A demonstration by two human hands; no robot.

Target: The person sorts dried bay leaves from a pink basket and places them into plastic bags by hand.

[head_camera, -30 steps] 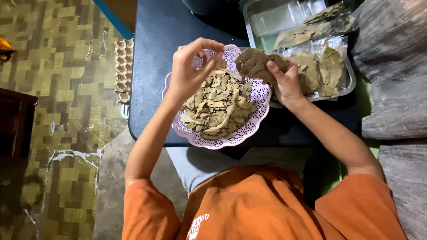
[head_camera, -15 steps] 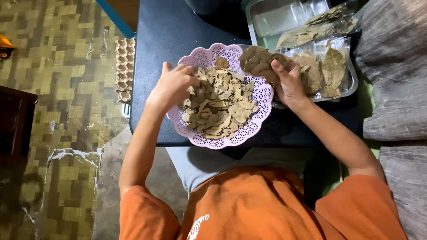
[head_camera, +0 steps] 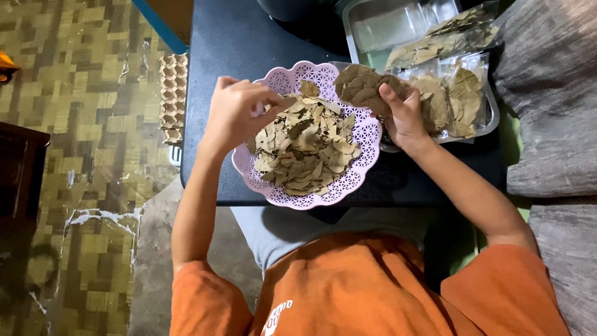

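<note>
Dried leaves [head_camera: 308, 146] lie heaped in a pink lattice basket [head_camera: 364, 168] on the dark table [head_camera: 230, 43]. Left hand [head_camera: 236, 115] hovers over the basket's left rim, wrist bent, fingertips pinched together on a leaf at the pile's edge. Right hand [head_camera: 404, 115] sits at the basket's right rim, forearm angled in from the lower right, fingers clamped around a stack of leaves [head_camera: 364, 87]. Just beyond it, a metal tray [head_camera: 367, 25] holds clear bags of leaves [head_camera: 451, 99].
</note>
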